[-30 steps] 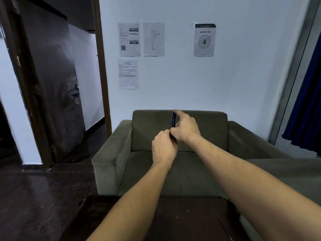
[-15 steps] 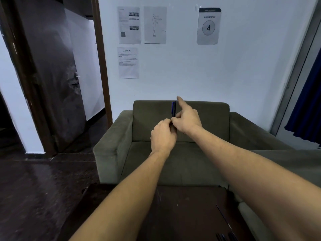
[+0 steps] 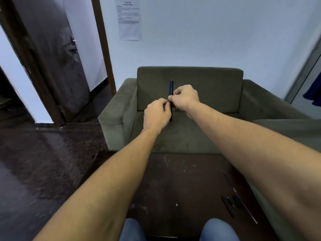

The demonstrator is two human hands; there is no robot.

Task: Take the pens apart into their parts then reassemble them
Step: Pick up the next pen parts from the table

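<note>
A dark blue pen [image 3: 171, 87] stands upright in the air in front of me, above the sofa seat. My right hand [image 3: 185, 97] pinches it near the middle, and my left hand [image 3: 157, 113] closes its fingers around the lower part, whose tip shows beside that hand. On the dark table at the lower right lie loose pen parts: short dark barrels [image 3: 227, 205] and thin refills [image 3: 229, 182].
A dark wooden table [image 3: 173, 188] stands right before my knees. Behind it is a grey-green sofa [image 3: 189, 136] against a white wall. A dark door [image 3: 52, 58] stands open on the left over a dark glossy floor.
The view has tilted down, showing the table, my knees and the loose parts. My right forefinger, extended half a second ago, has curled back onto the pen. Both hands stay on it.
</note>
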